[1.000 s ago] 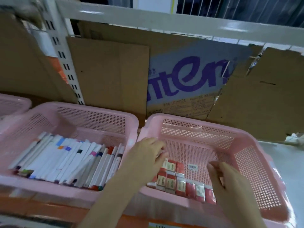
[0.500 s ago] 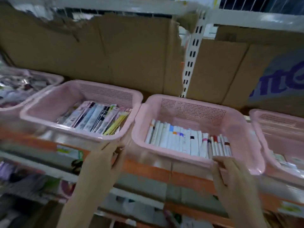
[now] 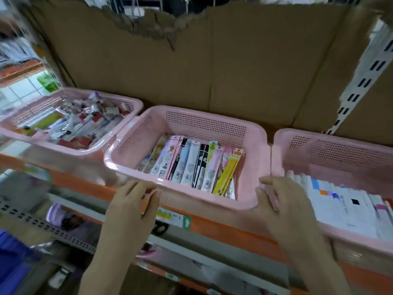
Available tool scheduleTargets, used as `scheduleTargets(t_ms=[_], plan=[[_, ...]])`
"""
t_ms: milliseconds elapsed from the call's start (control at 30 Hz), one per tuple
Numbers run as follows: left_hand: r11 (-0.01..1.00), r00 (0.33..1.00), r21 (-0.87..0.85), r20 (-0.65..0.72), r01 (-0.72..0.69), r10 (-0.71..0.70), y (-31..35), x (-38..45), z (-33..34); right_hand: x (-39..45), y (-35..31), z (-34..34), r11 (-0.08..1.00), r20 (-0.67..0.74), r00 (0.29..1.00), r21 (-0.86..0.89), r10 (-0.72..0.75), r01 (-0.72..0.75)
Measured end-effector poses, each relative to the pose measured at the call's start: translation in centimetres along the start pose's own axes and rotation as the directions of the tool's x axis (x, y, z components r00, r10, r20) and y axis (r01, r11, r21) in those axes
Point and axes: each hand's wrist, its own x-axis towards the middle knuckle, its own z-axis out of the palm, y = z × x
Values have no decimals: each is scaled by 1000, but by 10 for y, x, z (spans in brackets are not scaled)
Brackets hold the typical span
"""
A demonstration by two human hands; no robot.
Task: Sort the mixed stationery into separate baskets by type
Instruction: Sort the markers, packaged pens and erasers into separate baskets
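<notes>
The right basket [image 3: 340,145] is cut off; the left basket's jumble [image 3: 80,122] is blurred.

the light is soft and even, and a bit dim. the middle pink basket [image 3: 253,133] looks fairly sharp, with a small shine on its front rim. the left side is smeared with blur, and so is the lower shelf. straight lines bend near the edges. soft shadows sit under the baskets.

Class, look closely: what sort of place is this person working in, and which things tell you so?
Probably a stationery shop or stockroom: pink baskets of packaged pens sit on an orange shelf bearing a price label, backed by cardboard.
</notes>
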Motion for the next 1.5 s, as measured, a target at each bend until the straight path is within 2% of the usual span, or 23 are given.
scheduleTargets(t_ms=[167, 333, 400, 533, 733, 933, 1100, 1200, 1300, 1500], plan=[[998, 1000, 67, 4, 0, -1, -52, 72, -29, 58, -51, 47, 1000, -23, 1000, 4, -8, 8], [999, 1000, 49, 9, -3, 3, -96, 110, -45, 99, -98, 92, 1000, 141, 990, 3, 8, -9], [998, 999, 47, 36, 31, -32, -115, 115, -50, 108, -118, 106, 1000, 214, 977, 16, -1, -2], [994, 994, 45, 40, 101, -103, -162, 130, -62, 119, -154, 140, 1000, 273, 962, 11, 11, -15], [993, 990, 39, 79, 115, -117, -243, 168, -84, 134, -225, 195, 1000, 223, 975, -9, 15, -14], [991, 961, 87, 248, 102, -121, -322, 212, -111, 152, -299, 254, 996, 212, 974, -24, 85, -81], [998, 949, 67, 315, 8, -29, -363, 236, -119, 204, -326, 307, 976, 369, 918, -204, 143, -70], [998, 940, -16, 337, -53, 55, -369, 251, -115, 245, -326, 333, 966, 359, 917, -240, 175, -91], [993, 931, -64, 346, -99, 115, -370, 265, -108, 267, -328, 345, 931, 435, 861, -349, 264, -109], [987, 908, -29, 387, -160, 159, -361, 293, -96, 272, -329, 336, 942, 574, 776, -326, 262, -77]])
